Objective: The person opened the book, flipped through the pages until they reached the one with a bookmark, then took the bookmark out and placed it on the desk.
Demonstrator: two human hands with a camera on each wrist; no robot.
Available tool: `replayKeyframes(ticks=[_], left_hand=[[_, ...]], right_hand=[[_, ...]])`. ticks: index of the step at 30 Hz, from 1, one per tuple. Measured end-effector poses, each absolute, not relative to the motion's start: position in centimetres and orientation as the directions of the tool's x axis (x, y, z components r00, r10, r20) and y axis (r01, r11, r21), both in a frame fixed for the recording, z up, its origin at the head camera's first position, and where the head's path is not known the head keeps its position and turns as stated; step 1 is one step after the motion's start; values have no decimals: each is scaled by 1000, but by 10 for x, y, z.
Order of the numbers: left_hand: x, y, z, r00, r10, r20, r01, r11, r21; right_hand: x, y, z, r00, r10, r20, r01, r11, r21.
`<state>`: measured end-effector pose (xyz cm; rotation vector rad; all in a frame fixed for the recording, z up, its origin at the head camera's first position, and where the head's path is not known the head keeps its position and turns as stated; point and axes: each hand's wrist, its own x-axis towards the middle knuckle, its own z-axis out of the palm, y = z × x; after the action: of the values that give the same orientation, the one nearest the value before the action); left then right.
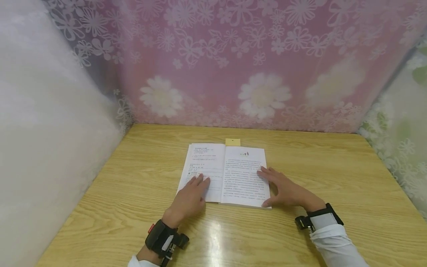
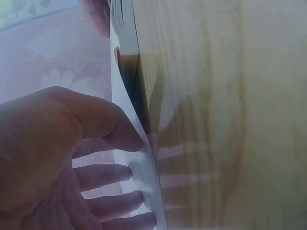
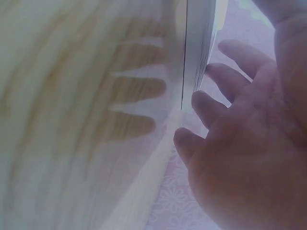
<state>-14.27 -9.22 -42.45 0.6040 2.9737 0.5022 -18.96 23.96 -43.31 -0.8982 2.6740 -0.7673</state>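
Note:
An open book (image 1: 245,178) lies on the table, its printed pages facing up. My left hand (image 1: 190,198) rests with fingers spread on the lower half of the left page. In the left wrist view, the left thumb and fingertips lie on the page (image 2: 136,165) near its edge. At the book's right side is my right hand (image 1: 287,189), its fingertips at the edge of the right page and its thumb by the lower corner. The right wrist view shows the right fingers (image 3: 223,79) apart, close along the page edges (image 3: 199,52).
A small yellow tab (image 1: 232,142) sticks out past the book's top edge. The wood-grain table (image 1: 140,167) is glossy and reflects light. Floral pink cloth (image 1: 207,74) hangs behind it, with pale cloth (image 1: 50,129) at the left. Both wrists wear black straps with small cameras.

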Motion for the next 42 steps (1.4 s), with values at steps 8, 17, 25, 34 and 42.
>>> replayKeyframes(ticks=[8,17,25,34,42], left_hand=[[-142,-89,-427,-910,401,104,413,860,300],[-145,-73,-428,-910,402,102,415,888,200],[-143,-51,-425,-976,215,13,213,954,212],[-141,-38,-425,-989,148,12,148,979,143],[-141,-35,-424,-989,150,-21,147,985,93]], right_hand=[[-190,241,-434,-803,-596,-14,-513,703,-493],[-191,238,-434,-848,-529,-24,-461,760,-458],[-192,235,-432,-863,-503,51,-462,743,-483],[-192,228,-429,-868,-480,124,-476,736,-482],[-192,227,-426,-861,-490,138,-490,725,-484]])
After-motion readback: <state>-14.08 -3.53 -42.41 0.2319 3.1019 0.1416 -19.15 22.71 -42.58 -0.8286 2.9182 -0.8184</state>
